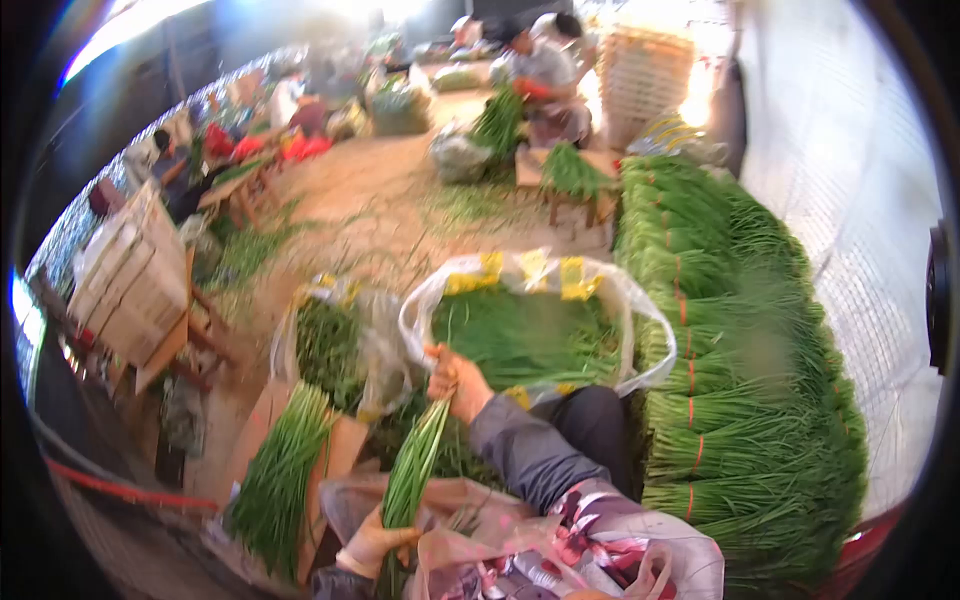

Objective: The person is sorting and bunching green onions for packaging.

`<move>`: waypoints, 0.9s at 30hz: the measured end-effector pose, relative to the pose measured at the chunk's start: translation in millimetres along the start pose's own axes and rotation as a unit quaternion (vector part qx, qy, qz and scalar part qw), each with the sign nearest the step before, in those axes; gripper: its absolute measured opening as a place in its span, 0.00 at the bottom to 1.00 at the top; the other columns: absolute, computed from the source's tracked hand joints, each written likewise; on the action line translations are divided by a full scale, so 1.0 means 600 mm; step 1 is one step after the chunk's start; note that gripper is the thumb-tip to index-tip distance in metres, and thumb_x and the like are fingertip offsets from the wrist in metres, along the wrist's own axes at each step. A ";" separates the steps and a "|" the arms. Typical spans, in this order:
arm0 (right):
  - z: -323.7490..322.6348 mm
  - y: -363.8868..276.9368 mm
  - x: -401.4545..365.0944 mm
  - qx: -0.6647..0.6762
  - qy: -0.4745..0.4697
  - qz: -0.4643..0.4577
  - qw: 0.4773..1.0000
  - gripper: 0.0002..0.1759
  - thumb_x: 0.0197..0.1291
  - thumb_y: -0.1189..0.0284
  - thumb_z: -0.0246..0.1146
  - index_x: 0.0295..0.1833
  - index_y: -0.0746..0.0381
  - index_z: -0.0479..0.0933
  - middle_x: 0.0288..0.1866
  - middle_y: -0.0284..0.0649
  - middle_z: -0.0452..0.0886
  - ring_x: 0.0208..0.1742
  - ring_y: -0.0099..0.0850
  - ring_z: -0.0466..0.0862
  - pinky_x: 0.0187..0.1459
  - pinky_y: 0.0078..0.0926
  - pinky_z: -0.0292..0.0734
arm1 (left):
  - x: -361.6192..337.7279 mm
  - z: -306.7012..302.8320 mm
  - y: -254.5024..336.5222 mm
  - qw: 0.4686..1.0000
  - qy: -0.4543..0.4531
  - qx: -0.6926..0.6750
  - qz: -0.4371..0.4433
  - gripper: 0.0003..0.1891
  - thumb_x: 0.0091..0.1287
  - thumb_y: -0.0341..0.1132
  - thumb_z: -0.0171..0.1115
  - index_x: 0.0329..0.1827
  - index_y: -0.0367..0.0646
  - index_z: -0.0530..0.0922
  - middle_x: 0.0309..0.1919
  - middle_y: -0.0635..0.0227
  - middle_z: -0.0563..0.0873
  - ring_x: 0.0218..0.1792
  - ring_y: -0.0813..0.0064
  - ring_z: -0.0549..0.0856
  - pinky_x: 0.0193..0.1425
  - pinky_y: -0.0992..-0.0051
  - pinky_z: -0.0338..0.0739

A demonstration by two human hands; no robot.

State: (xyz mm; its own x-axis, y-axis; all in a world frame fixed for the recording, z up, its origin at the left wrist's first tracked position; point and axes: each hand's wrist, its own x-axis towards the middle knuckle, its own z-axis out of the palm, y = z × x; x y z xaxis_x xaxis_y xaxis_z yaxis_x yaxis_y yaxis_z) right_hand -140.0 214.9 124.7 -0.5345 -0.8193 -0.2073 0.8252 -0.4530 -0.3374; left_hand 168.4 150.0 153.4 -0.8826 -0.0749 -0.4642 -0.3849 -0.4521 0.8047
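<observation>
My right hand grips the top of a long bunch of green chives just in front of an open clear plastic bag full of loose chives. My left hand holds the lower end of the same bunch, near my lap. The bunch runs slanted between both hands. A floral apron covers my lap below.
A tall stack of tied chive bundles lies along the wall at the right. Another bunch rests on a cardboard box at the left, beside a second bag of greens. Wooden crates stand far left. Other people sit working farther back.
</observation>
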 end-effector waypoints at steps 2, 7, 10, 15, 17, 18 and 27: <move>0.030 -0.006 -0.005 -0.084 0.034 -0.012 0.996 0.17 0.70 0.57 0.54 0.51 0.59 0.74 0.13 0.23 0.55 0.12 0.19 0.56 0.17 0.22 0.52 | -0.020 0.012 0.021 0.999 0.021 -0.034 -0.036 0.29 0.58 0.25 0.69 0.63 0.44 0.69 0.28 0.68 0.81 0.15 0.79 0.78 0.17 0.79 0.73; -0.039 -0.164 0.032 -0.113 -0.069 -0.127 0.983 0.19 0.68 0.55 0.60 0.51 0.60 0.77 0.16 0.21 0.59 0.16 0.17 0.62 0.18 0.20 0.56 | -0.060 -0.015 -0.011 0.990 0.118 -0.061 -0.053 0.23 0.57 0.21 0.69 0.55 0.45 0.73 0.25 0.70 0.80 0.14 0.79 0.76 0.17 0.77 0.71; -0.052 -0.090 0.023 -0.280 -0.023 0.041 0.959 0.14 0.69 0.64 0.58 0.53 0.61 0.76 0.18 0.19 0.62 0.19 0.18 0.66 0.19 0.22 0.59 | -0.047 -0.018 -0.021 0.985 0.151 -0.087 -0.008 0.23 0.57 0.21 0.69 0.55 0.45 0.73 0.25 0.70 0.80 0.14 0.79 0.76 0.17 0.75 0.72; -0.056 0.039 -0.053 -0.436 -0.036 0.238 0.867 0.54 0.58 0.51 0.68 0.78 0.62 0.46 0.62 0.47 0.77 0.58 0.37 0.81 0.45 0.35 0.81 | -0.018 -0.007 -0.024 0.980 0.165 -0.099 0.055 0.24 0.56 0.20 0.70 0.55 0.45 0.74 0.30 0.72 0.80 0.14 0.79 0.76 0.17 0.78 0.73; -0.066 0.079 -0.054 -0.308 -0.128 0.270 0.903 0.53 0.58 0.50 0.67 0.79 0.60 0.45 0.68 0.45 0.72 0.64 0.39 0.77 0.48 0.41 0.81 | 0.002 -0.010 -0.040 0.981 0.163 -0.080 0.073 0.29 0.54 0.21 0.73 0.59 0.45 0.72 0.34 0.73 0.80 0.17 0.81 0.77 0.19 0.81 0.73; -0.030 0.088 -0.070 -0.309 -0.153 0.260 0.902 0.50 0.59 0.51 0.67 0.78 0.60 0.48 0.68 0.45 0.71 0.64 0.38 0.76 0.48 0.43 0.82 | 0.014 -0.004 -0.050 0.974 0.195 -0.036 0.111 0.32 0.53 0.23 0.74 0.61 0.45 0.70 0.36 0.73 0.81 0.19 0.82 0.77 0.20 0.82 0.73; 0.017 0.139 -0.091 -0.179 -0.114 0.214 0.953 0.29 0.55 0.78 0.63 0.64 0.68 0.69 0.62 0.45 0.77 0.62 0.40 0.79 0.65 0.38 0.73 | 0.034 -0.004 -0.040 0.982 0.053 -0.135 0.120 0.41 0.52 0.22 0.72 0.71 0.42 0.63 0.58 0.70 0.77 0.57 0.76 0.76 0.63 0.74 0.70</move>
State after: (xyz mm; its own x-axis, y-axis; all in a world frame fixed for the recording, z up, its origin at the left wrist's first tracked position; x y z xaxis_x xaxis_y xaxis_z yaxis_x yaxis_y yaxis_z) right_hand -39.9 218.2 117.0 -0.0745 -0.9760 -0.2046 0.8222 0.0560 -0.5664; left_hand 160.3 156.9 123.7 -0.9009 -0.2932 -0.3199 -0.0709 -0.6279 0.7751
